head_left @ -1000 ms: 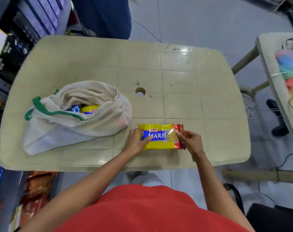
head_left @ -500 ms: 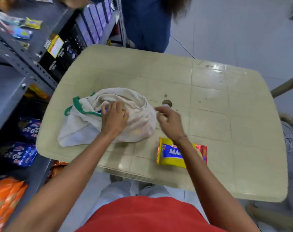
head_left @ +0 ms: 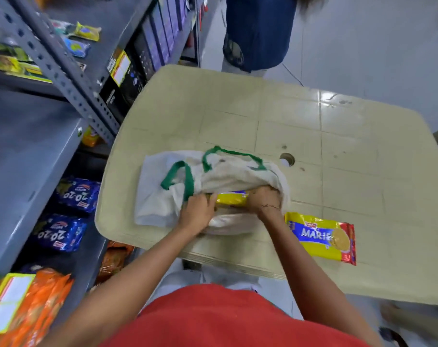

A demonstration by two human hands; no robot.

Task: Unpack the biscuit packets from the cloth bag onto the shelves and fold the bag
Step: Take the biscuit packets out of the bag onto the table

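Both hands, L (head_left: 196, 211) + R (head_left: 264, 200), grip yellow packet (head_left: 231, 198) at bag (head_left: 212, 179) mouth; Marie packet (head_left: 321, 237) just R of bag.

Beige plastic table (head_left: 288, 116), grey metal shelving (head_left: 62, 63) at left, pale tiled floor (head_left: 375, 46)

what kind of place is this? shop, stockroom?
Most likely a small grocery shop or its stock area. Slotted grey metal shelving holds packaged goods, with several identical blue 20-20 biscuit packets below. A Marie packet lies on a plastic table beside the cloth bag.
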